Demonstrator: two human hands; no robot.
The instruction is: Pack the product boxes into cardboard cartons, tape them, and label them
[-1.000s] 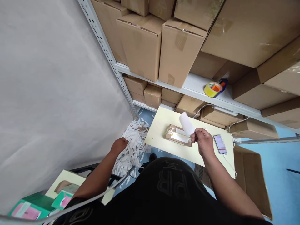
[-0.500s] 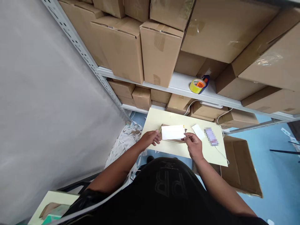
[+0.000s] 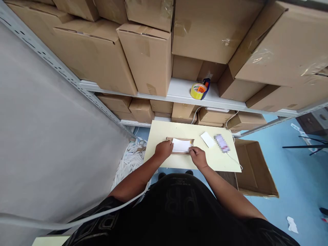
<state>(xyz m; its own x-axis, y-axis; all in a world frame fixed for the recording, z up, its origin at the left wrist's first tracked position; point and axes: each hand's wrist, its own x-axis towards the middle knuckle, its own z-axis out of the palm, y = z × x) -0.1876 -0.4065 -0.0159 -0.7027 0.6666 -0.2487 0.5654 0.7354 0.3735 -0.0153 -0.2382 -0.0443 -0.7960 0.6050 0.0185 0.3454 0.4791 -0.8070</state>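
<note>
A white label [image 3: 181, 145] with a small orange mark near its right end lies over a flat brown cardboard package [image 3: 176, 153] on the cream table. My left hand [image 3: 164, 149] is closed at the label's left edge, its fingertips pinching that side. At the lower right corner, my right hand [image 3: 198, 157] pinches the label between thumb and fingers. The package shows as a brown border around the label. Whether the label is stuck flat to it cannot be told.
On the cream table [image 3: 164, 128] are a white pad [image 3: 207, 139] and a blurred purple object [image 3: 221, 143] with a cable. A yellow tape roll [image 3: 197, 91] rests on the shelf among cardboard boxes. An open carton [image 3: 256, 169] stands right; white paper strips [image 3: 128, 164] heap on the floor left.
The label has come down onto the package. My left hand, open beside it before, has closed on its left edge. The view has shifted to the right.
</note>
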